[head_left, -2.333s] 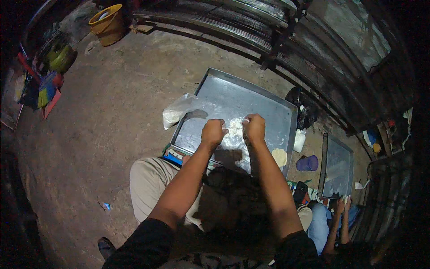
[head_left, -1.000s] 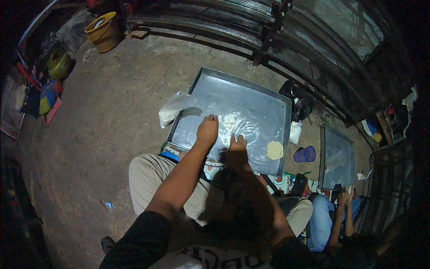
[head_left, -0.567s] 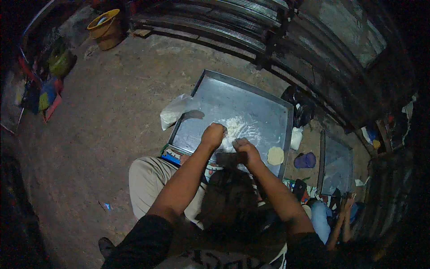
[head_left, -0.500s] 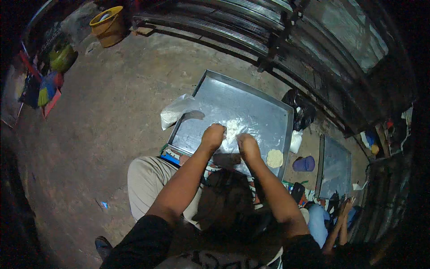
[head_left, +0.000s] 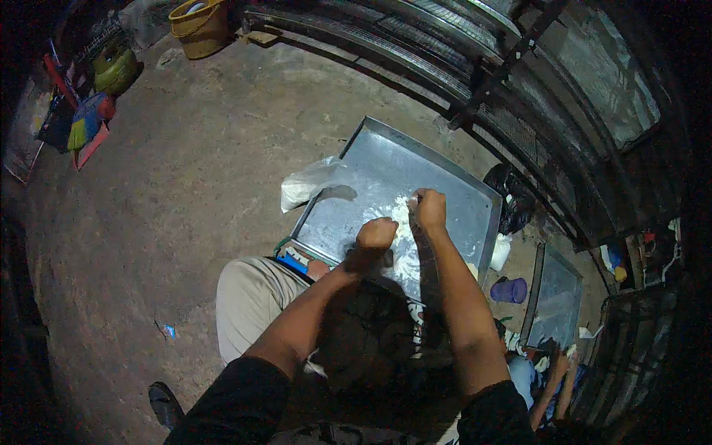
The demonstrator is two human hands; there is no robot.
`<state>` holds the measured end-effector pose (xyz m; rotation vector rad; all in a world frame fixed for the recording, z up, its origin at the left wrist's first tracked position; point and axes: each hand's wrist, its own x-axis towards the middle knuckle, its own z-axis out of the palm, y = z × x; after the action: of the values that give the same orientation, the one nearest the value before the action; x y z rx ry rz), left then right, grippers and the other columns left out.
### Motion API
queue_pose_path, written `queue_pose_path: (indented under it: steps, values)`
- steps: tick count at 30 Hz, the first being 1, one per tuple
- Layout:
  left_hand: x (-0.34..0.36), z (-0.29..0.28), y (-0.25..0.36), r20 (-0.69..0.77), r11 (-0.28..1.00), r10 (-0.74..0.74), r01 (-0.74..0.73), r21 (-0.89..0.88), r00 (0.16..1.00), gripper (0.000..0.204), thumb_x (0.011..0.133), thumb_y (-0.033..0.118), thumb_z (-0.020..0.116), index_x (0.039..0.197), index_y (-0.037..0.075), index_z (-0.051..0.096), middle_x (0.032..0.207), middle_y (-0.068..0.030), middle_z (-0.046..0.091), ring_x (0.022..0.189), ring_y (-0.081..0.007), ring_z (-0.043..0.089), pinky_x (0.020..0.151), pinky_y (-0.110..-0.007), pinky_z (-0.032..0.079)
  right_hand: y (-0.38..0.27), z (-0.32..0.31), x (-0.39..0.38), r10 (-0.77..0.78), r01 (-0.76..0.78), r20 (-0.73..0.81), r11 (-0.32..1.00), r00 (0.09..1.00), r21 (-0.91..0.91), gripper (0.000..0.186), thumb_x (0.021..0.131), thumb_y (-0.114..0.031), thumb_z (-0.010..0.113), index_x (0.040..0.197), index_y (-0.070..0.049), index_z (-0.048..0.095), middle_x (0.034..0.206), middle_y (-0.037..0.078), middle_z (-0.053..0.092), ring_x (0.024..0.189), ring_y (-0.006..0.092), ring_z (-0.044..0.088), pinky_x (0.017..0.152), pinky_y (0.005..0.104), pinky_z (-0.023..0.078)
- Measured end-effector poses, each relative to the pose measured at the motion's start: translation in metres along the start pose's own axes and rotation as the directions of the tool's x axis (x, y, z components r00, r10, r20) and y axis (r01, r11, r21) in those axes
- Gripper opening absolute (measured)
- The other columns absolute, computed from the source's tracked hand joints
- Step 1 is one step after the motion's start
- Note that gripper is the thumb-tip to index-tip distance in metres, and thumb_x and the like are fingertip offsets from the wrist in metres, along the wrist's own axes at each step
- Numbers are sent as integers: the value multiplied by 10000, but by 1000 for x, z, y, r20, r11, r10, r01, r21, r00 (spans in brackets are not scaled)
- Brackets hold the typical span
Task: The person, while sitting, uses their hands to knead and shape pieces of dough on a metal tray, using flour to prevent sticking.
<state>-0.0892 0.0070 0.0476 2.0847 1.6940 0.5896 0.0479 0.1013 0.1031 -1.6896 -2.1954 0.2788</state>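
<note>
1. Left hand (head_left: 378, 233) and right hand (head_left: 430, 210), both curled; whether grasping anything, I cannot tell.
2. Clear plastic bag (head_left: 302, 187) overlaps shallow grey metal tray (head_left: 437, 174) at its left rim.
3. Black shirt (head_left: 330, 432), print illegible.
4. Loose white powder (head_left: 401, 215) on tray, between hands.
5. Purple plastic cup (head_left: 510, 290), right of tray.

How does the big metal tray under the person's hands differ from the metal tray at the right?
The near tray looks larger and wider in this view; the right-hand tray looks smaller and narrower. The near tray has the person's left hand and right hand over it; the right-hand tray has a co-worker's hands near its lower end. Both are grey with raised rims.
</note>
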Motion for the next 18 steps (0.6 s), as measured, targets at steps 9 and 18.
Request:
queue_pose_path:
  steps: [9,18]
  values:
    - [9,-7,-17,-228,965,-192,142,-219,955,319,898,78,552,1203,62,643,1138,-162,646,1083,-347,612,910,-433,511,-14,-20,-47,-66,64,128,998,990,20,152,835,-114,661,934,-19,727,904,215,694,838,382,676,797,443,538]
    - [6,-12,-12,-225,974,-209,180,-141,952,358,858,24,548,1211,13,604,1106,-202,584,1064,-390,584,890,-450,509,2,8,-76,-642,636,89,715,762,-289,234,820,-129,592,1023,-40,666,1101,102,639,1010,274,585,834,412,485]
